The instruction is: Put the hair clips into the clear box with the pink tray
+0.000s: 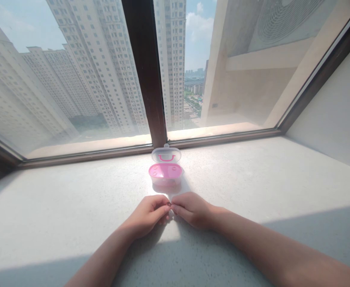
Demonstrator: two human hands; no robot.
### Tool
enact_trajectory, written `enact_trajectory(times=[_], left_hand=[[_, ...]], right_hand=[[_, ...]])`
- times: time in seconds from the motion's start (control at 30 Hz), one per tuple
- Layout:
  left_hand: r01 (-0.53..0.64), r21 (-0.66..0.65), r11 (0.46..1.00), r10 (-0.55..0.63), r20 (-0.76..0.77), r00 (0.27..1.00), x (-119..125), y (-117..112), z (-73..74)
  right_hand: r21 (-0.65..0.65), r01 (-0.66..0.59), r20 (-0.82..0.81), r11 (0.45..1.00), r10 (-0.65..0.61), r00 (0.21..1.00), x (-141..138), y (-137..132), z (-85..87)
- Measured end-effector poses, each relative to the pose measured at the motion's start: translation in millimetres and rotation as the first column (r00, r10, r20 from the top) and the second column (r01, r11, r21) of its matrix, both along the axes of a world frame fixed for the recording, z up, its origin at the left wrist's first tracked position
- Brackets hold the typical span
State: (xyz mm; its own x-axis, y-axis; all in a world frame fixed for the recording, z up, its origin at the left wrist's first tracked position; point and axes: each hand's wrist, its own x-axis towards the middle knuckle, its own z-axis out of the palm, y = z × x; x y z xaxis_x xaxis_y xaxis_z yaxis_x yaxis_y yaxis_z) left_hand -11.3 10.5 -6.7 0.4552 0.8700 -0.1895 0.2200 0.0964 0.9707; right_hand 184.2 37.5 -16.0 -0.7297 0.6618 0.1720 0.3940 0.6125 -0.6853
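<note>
My left hand and my right hand meet fingertip to fingertip above the pale windowsill. Between the pinched fingers is a small dark ring-like thing, mostly hidden and too small to name. Both hands are closed on it. Just beyond them stands a small oval plastic box with clear sides and a pink tray at its top. Its clear lid, with a pink handle, is tilted up at the back.
The speckled white sill spreads to both sides, partly in shadow. A brown window frame rises behind the box, with glass panes on either side. A white wall bounds the right. Tall buildings show outside.
</note>
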Motion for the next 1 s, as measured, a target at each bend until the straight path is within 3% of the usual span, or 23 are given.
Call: enact_trajectory(times=[0.27, 0.6, 0.8, 0.87, 1.0], left_hand=[[0.008, -0.049, 0.999, -0.005, 0.076, 0.997, -3, 1, -4.6], [-0.004, 0.115, 0.993, 0.021, -0.145, 0.989, -1, 1, -2.0], [-0.063, 0.211, 0.975, 0.11, -0.216, 0.97, 5, -4, 0.1], [-0.096, 0.354, 0.93, 0.203, -0.28, 0.938, 7, -5, 5.7], [-0.043, 0.673, 0.738, 0.383, -0.365, 0.848, 8, -6, 25.1]], right_hand=[[0.046, 0.014, 0.03, 0.999, -0.015, 0.999, -1, 1, -1.1], [0.071, 0.056, 0.07, 0.996, -0.061, 0.996, -4, -2, -1.1], [0.033, 0.073, 0.034, 0.997, -0.074, 0.997, -5, -3, 1.1], [0.035, 0.061, 0.028, 0.997, -0.062, 0.998, -4, -2, 0.8], [0.088, 0.04, 0.055, 0.995, -0.045, 0.997, -4, -1, -0.4]])
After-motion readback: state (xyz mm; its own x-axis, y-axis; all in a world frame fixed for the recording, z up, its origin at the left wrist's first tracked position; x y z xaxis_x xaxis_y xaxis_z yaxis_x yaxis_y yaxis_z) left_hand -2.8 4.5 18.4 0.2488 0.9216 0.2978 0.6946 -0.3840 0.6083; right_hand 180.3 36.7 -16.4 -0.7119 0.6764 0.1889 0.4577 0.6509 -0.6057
